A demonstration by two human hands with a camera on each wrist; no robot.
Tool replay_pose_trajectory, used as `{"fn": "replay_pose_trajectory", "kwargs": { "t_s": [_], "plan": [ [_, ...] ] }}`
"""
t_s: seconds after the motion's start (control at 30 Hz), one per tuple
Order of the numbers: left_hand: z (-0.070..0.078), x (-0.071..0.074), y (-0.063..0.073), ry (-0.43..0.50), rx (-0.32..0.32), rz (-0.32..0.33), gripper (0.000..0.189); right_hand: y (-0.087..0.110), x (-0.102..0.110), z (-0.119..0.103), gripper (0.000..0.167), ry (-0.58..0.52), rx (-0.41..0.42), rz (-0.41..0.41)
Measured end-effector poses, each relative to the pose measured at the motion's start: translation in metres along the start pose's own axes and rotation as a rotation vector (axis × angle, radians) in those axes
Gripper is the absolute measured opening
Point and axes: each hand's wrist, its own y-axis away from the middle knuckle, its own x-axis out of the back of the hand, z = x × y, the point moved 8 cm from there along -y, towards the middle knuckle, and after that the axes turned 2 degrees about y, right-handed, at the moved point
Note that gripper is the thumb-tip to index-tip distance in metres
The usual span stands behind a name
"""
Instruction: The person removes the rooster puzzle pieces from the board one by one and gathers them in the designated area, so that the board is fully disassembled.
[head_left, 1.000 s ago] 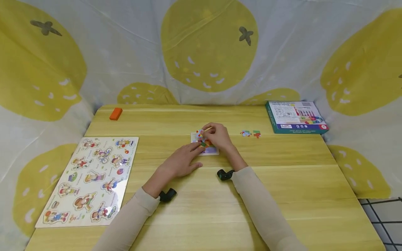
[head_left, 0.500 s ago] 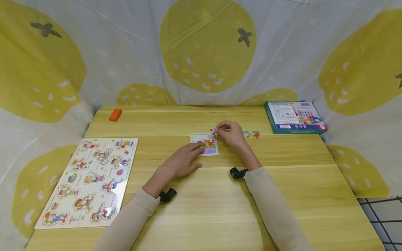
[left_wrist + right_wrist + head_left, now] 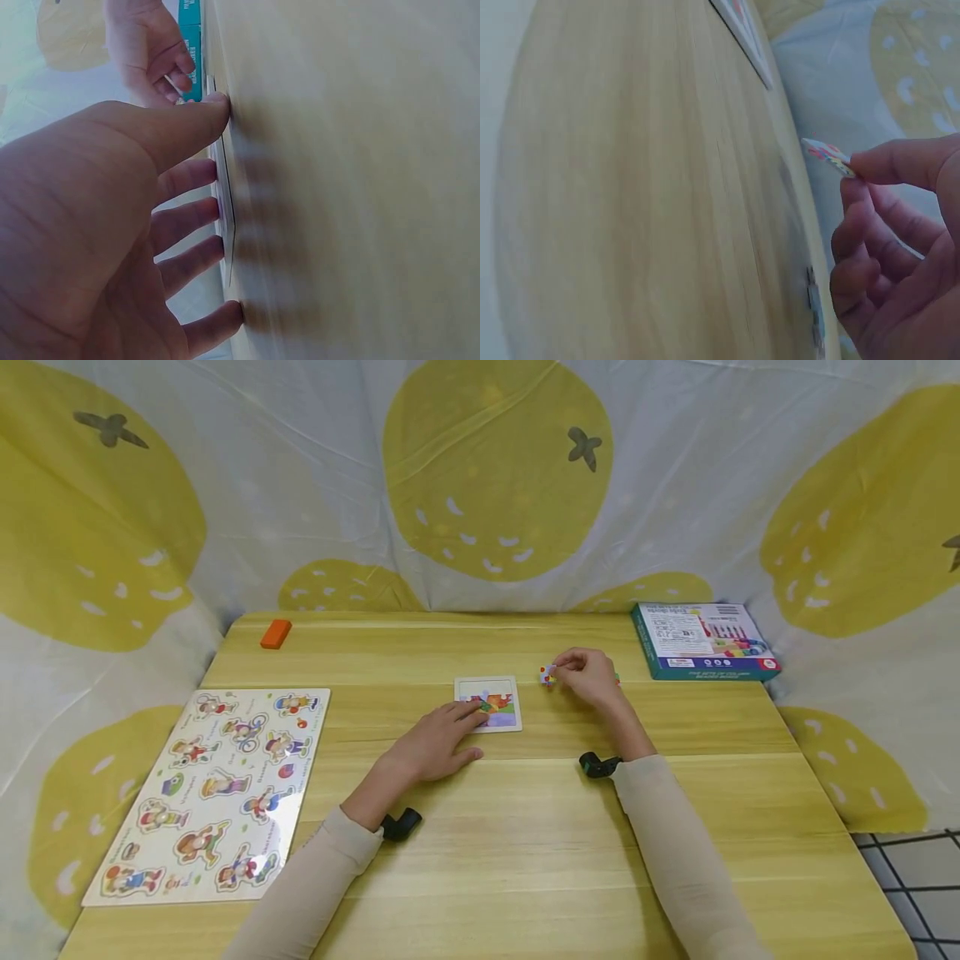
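A small square puzzle board [image 3: 468, 688] with a pale rim lies mid-table, its lower part filled with a colourful picture. My left hand [image 3: 433, 743] rests on its left side, fingers spread; in the left wrist view the middle fingertips [image 3: 208, 208] touch the board's edge. Right of the board, my right hand [image 3: 592, 678] pinches a puzzle piece [image 3: 827, 155] between thumb and index finger. The piece is held above the table, tilted. Below this hand, loose puzzle pieces [image 3: 815, 307] lie on the table, mostly hidden by it in the head view.
A large picture board [image 3: 183, 852] with cartoon figures lies on the left. An orange block [image 3: 276, 633] sits at the back left. A green and white box [image 3: 708, 642] stands at the back right. A patterned cloth [image 3: 315, 485] hangs behind the table.
My right hand has moved right, away from the puzzle board, carrying the pinched puzzle piece and uncovering the board's upper part. The left hand has stayed in place.
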Motion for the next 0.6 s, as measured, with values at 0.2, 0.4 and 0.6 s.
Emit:
{"fn": "replay_pose_trajectory", "kwargs": {
  "t_s": [0.2, 0.4, 0.6],
  "plan": [
    [0.000, 0.000, 0.000, 0.002, 0.003, 0.006, 0.062, 0.001, 0.011, 0.005, 0.020, 0.064, -0.028, 0.014],
    [-0.001, 0.000, 0.001, 0.001, 0.008, 0.003, 0.063, 0.001, 0.014, 0.011, 0.020, 0.106, -0.042, 0.019],
    [-0.001, -0.001, 0.001, -0.004, 0.005, 0.004, 0.063, 0.002, 0.013, 0.011, 0.023, 0.165, -0.044, 0.029]
  ]
}}
